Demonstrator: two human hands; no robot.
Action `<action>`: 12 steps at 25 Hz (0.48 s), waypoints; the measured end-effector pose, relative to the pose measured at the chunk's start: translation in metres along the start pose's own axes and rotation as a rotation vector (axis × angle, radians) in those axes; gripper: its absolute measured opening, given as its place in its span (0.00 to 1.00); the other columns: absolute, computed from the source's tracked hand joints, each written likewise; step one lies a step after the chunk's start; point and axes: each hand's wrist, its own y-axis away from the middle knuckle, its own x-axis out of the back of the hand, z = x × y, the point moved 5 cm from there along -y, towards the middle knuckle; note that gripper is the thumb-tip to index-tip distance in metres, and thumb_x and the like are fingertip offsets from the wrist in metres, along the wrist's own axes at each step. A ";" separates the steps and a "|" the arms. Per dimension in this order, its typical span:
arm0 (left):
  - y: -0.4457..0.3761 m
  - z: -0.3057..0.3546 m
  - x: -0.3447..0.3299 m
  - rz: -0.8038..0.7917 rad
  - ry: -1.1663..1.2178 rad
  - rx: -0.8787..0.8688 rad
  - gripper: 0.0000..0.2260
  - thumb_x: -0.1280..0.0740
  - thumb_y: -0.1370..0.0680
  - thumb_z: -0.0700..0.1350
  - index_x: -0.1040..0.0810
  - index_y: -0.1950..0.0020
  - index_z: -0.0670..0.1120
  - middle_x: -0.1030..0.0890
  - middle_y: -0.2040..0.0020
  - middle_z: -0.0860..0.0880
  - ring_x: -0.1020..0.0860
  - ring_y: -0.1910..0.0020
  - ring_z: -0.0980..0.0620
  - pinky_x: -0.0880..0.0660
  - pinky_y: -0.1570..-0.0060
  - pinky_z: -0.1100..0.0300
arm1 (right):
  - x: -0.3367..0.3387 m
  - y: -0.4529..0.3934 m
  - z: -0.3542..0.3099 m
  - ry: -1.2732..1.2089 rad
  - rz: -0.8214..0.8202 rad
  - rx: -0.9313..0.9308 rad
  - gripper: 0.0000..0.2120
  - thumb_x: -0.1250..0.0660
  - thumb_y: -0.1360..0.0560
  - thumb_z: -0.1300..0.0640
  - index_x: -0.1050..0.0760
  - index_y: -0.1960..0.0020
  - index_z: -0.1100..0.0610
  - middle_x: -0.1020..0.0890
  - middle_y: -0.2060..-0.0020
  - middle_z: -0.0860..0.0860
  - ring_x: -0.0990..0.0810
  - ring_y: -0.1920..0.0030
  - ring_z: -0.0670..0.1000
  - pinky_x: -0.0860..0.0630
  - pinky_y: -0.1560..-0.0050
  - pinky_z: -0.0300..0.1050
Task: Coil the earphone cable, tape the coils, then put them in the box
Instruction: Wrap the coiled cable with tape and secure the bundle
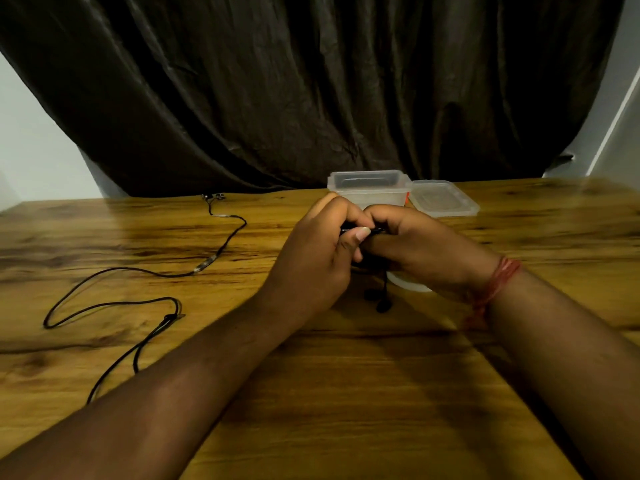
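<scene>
Bench (pixel 346 393): wood-grain top, carries all items.
Loose cable (pixel 114 303): black, uncoiled, winding across the bench's left side from the near edge to the far edge.
Left hand (pixel 311 261): fingers curled, thumb pressed on a dark bundle.
Right hand (pixel 415 247): fingers curled round the same bundle; red thread at wrist.
Coil (pixel 363 231): black, pinched between both hands, mostly hidden; earbuds (pixel 381 299) hang below it.
White roll (pixel 408 284): under right hand, partly hidden.
Box (pixel 369 188): clear, open, just behind the hands.
Lid (pixel 443 199): right of box, touching it.
Curtain (pixel 311 81): dark, behind.
</scene>
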 end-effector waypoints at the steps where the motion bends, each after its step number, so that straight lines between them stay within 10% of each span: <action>1: 0.000 0.000 0.001 0.009 0.000 -0.008 0.03 0.37 0.20 0.39 0.25 0.51 0.45 0.25 0.56 0.50 0.24 0.63 0.56 0.27 0.60 0.61 | 0.002 0.003 0.000 -0.093 -0.043 -0.026 0.04 0.35 0.24 0.68 0.25 0.49 0.65 0.19 0.58 0.54 0.21 0.55 0.50 0.23 0.54 0.42; 7: 0.002 -0.004 0.010 0.020 0.019 -0.040 0.03 0.38 0.19 0.39 0.26 0.49 0.47 0.24 0.57 0.49 0.24 0.61 0.56 0.26 0.57 0.54 | 0.012 0.008 0.009 -0.423 -0.030 -0.192 0.20 0.36 0.24 0.55 0.26 0.38 0.69 0.22 0.44 0.67 0.26 0.42 0.64 0.27 0.39 0.62; 12: 0.001 0.002 0.008 0.003 0.018 -0.106 0.03 0.37 0.20 0.38 0.25 0.49 0.44 0.24 0.53 0.49 0.24 0.57 0.56 0.26 0.57 0.59 | 0.009 0.008 0.014 -0.534 -0.092 -0.302 0.15 0.38 0.23 0.51 0.20 0.46 0.60 0.17 0.50 0.60 0.20 0.48 0.56 0.22 0.47 0.57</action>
